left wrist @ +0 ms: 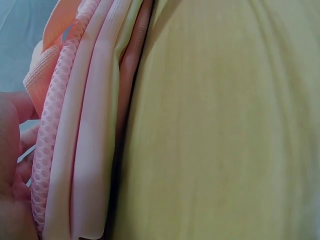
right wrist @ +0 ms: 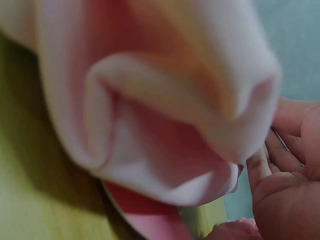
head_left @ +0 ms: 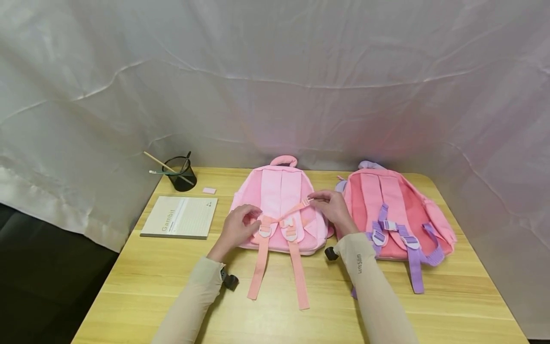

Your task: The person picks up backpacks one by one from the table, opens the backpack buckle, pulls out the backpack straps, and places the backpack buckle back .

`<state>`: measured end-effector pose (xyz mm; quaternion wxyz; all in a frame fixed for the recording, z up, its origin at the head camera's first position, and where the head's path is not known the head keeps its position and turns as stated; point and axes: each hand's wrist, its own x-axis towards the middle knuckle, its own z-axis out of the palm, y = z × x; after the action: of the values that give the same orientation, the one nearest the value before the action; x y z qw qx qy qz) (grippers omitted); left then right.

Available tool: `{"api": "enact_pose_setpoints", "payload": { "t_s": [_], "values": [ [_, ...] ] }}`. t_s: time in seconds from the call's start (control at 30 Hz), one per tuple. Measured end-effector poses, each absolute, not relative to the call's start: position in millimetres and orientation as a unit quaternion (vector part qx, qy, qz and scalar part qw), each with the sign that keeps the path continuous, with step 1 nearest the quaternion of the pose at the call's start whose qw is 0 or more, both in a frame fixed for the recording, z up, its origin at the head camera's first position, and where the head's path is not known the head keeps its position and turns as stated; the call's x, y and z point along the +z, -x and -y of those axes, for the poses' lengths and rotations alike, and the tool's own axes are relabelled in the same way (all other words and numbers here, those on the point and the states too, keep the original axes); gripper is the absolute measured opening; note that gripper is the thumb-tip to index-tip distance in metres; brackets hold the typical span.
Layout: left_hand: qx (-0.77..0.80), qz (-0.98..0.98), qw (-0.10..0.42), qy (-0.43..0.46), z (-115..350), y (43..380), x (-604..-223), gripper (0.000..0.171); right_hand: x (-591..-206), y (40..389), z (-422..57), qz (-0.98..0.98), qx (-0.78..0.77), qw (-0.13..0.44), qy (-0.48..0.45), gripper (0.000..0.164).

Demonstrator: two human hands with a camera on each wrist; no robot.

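A light pink backpack [head_left: 252,191] lies on the table with its shoulder straps up, their peach webbing tails hanging toward the front edge. My left hand [head_left: 238,228] is at the backpack's left side, thumb and forefinger pinching the edge of the left shoulder strap beside its white adjuster [head_left: 264,231]. A peach chest strap [head_left: 292,210] slants up to the right, and my right hand [head_left: 330,204] pinches the buckle [head_left: 306,201] at its end. Only the bag's layered side [left wrist: 95,125] and part of the left hand show in the left wrist view. Blurred pink fabric [right wrist: 150,135] hides the right fingertips in the right wrist view.
To the right lies a coral backpack [head_left: 410,210] with purple straps, close to my right forearm. A notebook [head_left: 180,217], a pink eraser [head_left: 209,190] and a black mesh pen cup [head_left: 182,179] are at left. A grey curtain [head_left: 275,95] hangs behind the table.
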<state>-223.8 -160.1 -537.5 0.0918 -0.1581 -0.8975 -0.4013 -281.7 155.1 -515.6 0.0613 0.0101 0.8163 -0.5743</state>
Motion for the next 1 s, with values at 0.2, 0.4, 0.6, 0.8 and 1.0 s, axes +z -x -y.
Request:
{"api": "enact_pose_setpoints", "payload": {
  "t_s": [0.2, 0.4, 0.6, 0.8, 1.0],
  "values": [
    [-0.396, 0.901, 0.089, 0.154, 160.3, 225.4, -540.7, 0.025, -520.4, 280.2, -153.6, -0.833, -0.551, 0.054, -0.005, 0.021],
    [-0.393, 0.903, 0.086, 0.151, 159.7, 224.9, -540.6, 0.024, -525.4, 280.8, -153.4, -0.835, -0.547, 0.06, -0.005, 0.021],
    [-0.395, 0.901, 0.095, 0.155, 159.4, 224.8, -540.3, 0.024, -526.3, 280.6, -151.9, -0.84, -0.538, 0.067, -0.01, 0.024],
    [-0.395, 0.9, 0.098, 0.159, 159.5, 225.4, -541.0, 0.023, -525.3, 277.3, -150.4, -0.845, -0.533, 0.053, 0.0, 0.025],
    [-0.39, 0.903, 0.093, 0.156, 160.6, 225.0, -540.4, 0.023, -519.9, 271.9, -150.4, -0.856, -0.515, 0.039, 0.002, 0.025]
  ]
}}
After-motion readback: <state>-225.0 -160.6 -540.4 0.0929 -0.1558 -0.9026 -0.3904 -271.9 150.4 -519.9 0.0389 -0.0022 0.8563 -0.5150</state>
